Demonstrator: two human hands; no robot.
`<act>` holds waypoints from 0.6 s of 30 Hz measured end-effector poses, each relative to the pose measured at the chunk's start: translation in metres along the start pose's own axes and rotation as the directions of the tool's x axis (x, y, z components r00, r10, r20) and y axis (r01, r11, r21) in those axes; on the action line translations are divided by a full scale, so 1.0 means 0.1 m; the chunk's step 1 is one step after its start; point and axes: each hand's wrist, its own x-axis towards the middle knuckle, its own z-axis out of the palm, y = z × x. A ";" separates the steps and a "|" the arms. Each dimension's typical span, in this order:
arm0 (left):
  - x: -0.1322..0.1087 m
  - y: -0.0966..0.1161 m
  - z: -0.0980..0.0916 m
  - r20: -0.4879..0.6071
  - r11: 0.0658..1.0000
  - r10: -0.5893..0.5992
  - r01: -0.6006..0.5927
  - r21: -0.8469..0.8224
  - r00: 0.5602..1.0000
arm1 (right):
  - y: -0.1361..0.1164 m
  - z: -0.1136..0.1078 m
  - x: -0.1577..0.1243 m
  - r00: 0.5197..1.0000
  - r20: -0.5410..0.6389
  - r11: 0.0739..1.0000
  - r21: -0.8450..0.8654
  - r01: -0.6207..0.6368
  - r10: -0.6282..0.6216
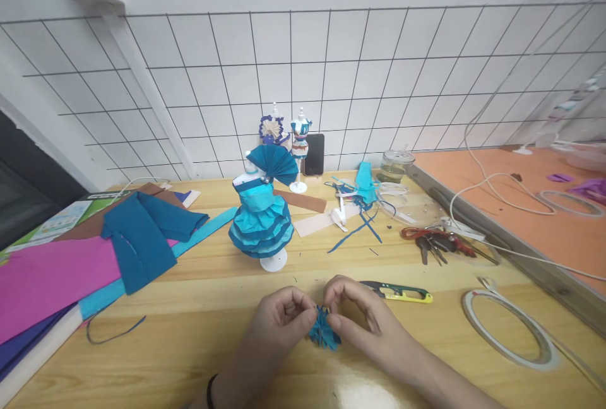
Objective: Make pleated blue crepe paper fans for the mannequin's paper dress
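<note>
Between my two hands, low in the middle of the head view, is a small piece of pleated blue crepe paper (pixel 324 331). My left hand (pixel 279 327) pinches its left side between thumb and forefinger. Thumb and forefinger of my right hand (pixel 362 317) close on its upper right edge. Thread snips with a yellow-edged handle (pixel 411 294) lie just beyond my right hand. Farther back stands a mini dress form in a tiered turquoise paper dress (pixel 261 219), with a dark teal pleated fan (pixel 277 164) at its shoulder.
Folded crepe paper (pixel 52 276) covers the left side. Two more dress forms (pixel 300 134) and a phone (pixel 314 155) stand by the tiled wall. Blue scraps (pixel 364 185), a glass jar (pixel 395 166), keys (pixel 438 248) and a tape roll (pixel 510 330) lie to the right, beside an orange board (pixel 521 191).
</note>
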 end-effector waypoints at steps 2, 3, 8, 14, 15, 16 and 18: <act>0.00 -0.02 0.01 0.000 1.000 0.000 0.000 0.003 1.000 | 0.02 0.02 0.00 0.999 -0.005 0.996 -0.084 0.037 -0.038; 0.00 -0.02 0.01 0.007 1.000 0.001 -0.001 0.001 1.000 | 0.03 0.03 0.01 0.998 -0.007 0.991 -0.121 0.057 -0.059; 0.00 -0.04 0.00 0.032 0.999 -0.008 0.010 -0.049 0.999 | 0.08 0.05 0.01 0.993 -0.021 0.974 -0.200 0.106 -0.113; 0.00 -0.01 0.01 0.011 0.998 -0.017 0.018 -0.055 1.000 | 0.03 0.03 0.01 0.995 -0.030 0.987 -0.131 0.089 -0.093; 0.00 -0.01 0.01 0.005 0.999 -0.021 0.021 -0.049 1.000 | 0.03 0.03 0.01 0.997 -0.029 0.992 -0.101 0.072 -0.075; 0.00 -0.01 0.01 0.002 0.999 -0.022 0.022 -0.049 1.000 | 0.02 0.03 0.01 0.998 -0.027 0.997 -0.062 0.047 -0.049; 0.01 -0.02 0.00 0.001 0.997 -0.026 0.026 -0.071 1.000 | 0.03 0.02 0.01 1.000 -0.016 0.999 0.042 -0.026 0.026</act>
